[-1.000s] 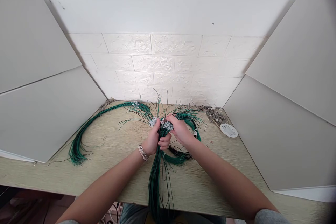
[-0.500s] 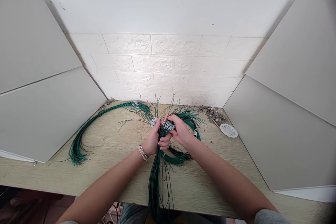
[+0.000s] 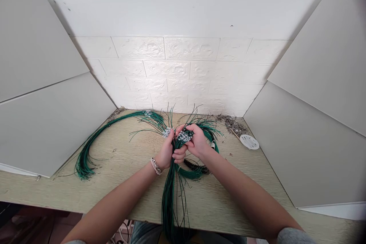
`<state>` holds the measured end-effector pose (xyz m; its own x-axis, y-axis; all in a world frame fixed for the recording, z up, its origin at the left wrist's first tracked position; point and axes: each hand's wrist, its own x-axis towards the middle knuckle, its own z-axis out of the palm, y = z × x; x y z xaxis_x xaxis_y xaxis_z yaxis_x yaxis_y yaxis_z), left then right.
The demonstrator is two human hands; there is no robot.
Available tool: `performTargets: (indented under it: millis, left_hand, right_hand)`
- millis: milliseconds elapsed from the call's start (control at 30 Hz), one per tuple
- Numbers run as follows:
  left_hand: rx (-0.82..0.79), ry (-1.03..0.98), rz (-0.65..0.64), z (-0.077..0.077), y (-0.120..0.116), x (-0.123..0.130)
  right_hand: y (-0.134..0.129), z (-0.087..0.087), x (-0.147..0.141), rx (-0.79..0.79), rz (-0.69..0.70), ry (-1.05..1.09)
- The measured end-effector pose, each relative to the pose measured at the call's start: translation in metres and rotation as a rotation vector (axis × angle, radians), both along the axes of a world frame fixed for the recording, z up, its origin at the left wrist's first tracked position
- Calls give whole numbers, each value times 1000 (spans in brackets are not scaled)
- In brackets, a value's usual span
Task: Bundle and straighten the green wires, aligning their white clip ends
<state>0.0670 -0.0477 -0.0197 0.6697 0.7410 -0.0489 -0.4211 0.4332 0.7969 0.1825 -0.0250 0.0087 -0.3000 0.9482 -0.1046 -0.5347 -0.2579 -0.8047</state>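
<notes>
My left hand (image 3: 168, 152) is wrapped round a thick bundle of green and black wires (image 3: 168, 198), whose long tails hang down over the table's front edge. Out of the top of the grip the wires fan apart, with white markers (image 3: 167, 132) banding them near their ends. My right hand (image 3: 197, 141) pinches the right-hand part of this bundle at a second cluster of white markers (image 3: 184, 135). Partly hidden behind my right hand and forearm lies a curled bundle of green and black wires (image 3: 211, 133).
Another wire bundle (image 3: 88, 145) curves along the left of the wooden table (image 3: 122, 167). At the back right lie a white round disc (image 3: 249, 142), a thin stick and grey debris (image 3: 236, 125). Grey panels (image 3: 57, 122) flank both sides; a white brick-patterned wall (image 3: 177, 68) stands behind.
My right hand has shifted slightly to the right with its part of the wires, so more of the white markers show. The left hand keeps its place and grip.
</notes>
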Motion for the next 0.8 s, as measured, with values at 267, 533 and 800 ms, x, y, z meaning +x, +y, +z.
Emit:
performTargets:
  millis: [267,533,800]
  left_hand:
    - [-18,4,39,4,0,1]
    - [15,52,109,-2,1,3]
    - [14,71,110,0,0,4]
  right_hand:
    - [-1,-2,2,70,89,-63]
    - [-4,0,-2,98,1,-252]
    - [-5,1,-4,44,-21,-99]
